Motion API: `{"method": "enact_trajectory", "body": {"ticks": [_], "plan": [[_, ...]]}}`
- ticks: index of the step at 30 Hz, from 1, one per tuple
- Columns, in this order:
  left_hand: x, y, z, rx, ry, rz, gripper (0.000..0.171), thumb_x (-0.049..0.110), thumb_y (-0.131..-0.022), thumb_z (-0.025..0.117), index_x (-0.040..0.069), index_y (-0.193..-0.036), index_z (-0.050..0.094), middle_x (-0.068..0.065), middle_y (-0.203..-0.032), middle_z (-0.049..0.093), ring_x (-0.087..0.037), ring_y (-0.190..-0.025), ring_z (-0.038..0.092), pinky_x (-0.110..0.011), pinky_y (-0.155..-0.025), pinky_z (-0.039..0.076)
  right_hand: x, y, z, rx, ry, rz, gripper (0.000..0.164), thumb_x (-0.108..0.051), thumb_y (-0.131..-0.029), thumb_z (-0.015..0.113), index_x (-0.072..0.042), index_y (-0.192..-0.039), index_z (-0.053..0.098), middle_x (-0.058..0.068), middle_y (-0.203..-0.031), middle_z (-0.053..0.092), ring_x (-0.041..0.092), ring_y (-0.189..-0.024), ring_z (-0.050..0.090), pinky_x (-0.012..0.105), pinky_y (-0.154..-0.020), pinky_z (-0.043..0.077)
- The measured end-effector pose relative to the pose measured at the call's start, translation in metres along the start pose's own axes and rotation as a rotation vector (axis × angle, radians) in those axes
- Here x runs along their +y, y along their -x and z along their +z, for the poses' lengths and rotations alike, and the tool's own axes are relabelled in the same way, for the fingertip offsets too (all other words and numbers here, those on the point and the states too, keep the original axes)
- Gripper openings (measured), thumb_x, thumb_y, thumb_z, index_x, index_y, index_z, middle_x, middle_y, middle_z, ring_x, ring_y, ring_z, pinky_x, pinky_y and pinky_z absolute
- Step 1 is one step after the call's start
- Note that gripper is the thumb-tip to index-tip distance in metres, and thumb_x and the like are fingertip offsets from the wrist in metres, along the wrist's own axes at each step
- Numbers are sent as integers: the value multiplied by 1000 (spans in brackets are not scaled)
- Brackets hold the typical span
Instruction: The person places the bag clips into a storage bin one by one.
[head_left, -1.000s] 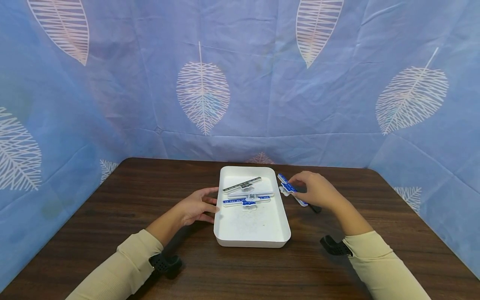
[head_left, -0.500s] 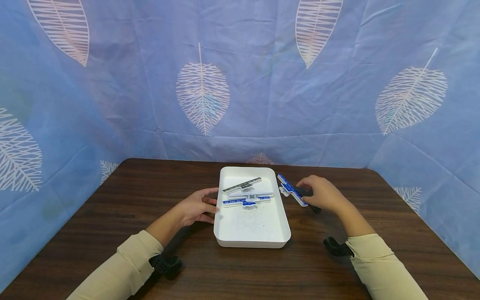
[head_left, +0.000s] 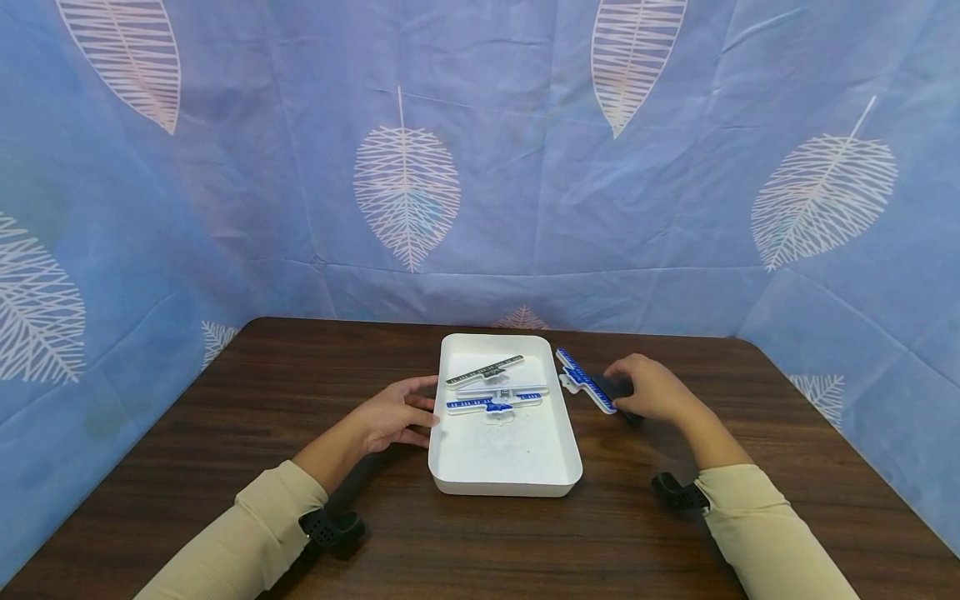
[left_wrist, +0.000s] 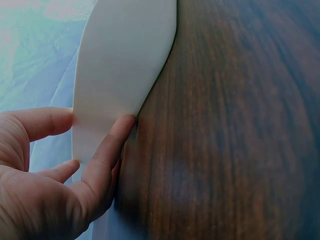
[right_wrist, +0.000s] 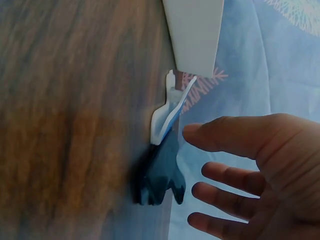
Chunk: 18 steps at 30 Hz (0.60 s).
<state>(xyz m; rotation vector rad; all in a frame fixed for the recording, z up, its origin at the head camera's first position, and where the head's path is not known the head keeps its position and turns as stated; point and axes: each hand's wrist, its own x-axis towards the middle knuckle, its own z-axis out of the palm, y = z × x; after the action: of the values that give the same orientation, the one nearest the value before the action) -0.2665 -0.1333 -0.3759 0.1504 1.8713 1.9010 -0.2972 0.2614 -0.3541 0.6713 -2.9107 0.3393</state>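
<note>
My left hand (head_left: pixel 392 416) touches the left wall of a white tray (head_left: pixel 504 487). In the left wrist view, straight fingertips (left_wrist: pixel 129 121) rest on the tray's outer side. Inside the tray lie a black clip (head_left: pixel 480 372) with piano-key markings, a mostly white clip (head_left: pixel 517 390) and a blue-and-white clip (head_left: pixel 468 405). Right of the tray, another blue-and-white piano-key clip (head_left: pixel 585 382) sits slantwise on the table. My right hand (head_left: pixel 654 389) hovers beside it with spread fingers, holding nothing. A black clip (right_wrist: pixel 162 172) shows below its thumb in the right wrist view, mostly hidden by the hand in the head view.
The dark wood table (head_left: pixel 480 550) carries everything. A blue cloth (head_left: pixel 480 208) with white leaf prints hangs behind and at the sides. Each wrist wears a black band, like the one on the right sleeve (head_left: pixel 678 492).
My right hand has let go of the blue-and-white clip beside the tray and shifted right and slightly toward me, over the black clip. The left hand and tray have stayed put.
</note>
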Motion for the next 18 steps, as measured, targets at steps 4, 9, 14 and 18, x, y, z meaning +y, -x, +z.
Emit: {"method": "enact_trajectory", "body": {"ticks": [4,9,14,18], "plan": [[0,0,0,2,-3,1,73,-8,-77,60,14,-138,28,-23,-116,41,-32,-87,59,-45,-67,51,5,-1,4,-23,-5,24,43,-12,-66,75,1,-105,61,18,-105,55,33,-98,51,48,-82,41],[1,0,1,4,-6,-1,73,-8,-77,60,14,-138,28,-23,-116,41,-32,-87,59,-45,-67,51,7,-2,5,-75,-27,51,50,-13,-66,75,1,-110,58,19,-109,55,35,-101,49,51,-84,40],[1,0,1,1,-5,-6,73,-8,-77,60,14,-138,27,-23,-117,41,-32,-87,59,-45,-67,51,9,-4,5,-134,-43,81,53,-15,-67,75,0,-115,56,19,-112,55,36,-102,50,52,-83,40],[1,1,1,0,-5,-8,73,-8,-77,60,14,-138,27,-23,-118,40,-32,-87,59,-45,-68,51,12,-5,7,-149,-45,98,50,-15,-68,74,-2,-113,57,18,-111,56,35,-100,51,51,-82,41]]}}
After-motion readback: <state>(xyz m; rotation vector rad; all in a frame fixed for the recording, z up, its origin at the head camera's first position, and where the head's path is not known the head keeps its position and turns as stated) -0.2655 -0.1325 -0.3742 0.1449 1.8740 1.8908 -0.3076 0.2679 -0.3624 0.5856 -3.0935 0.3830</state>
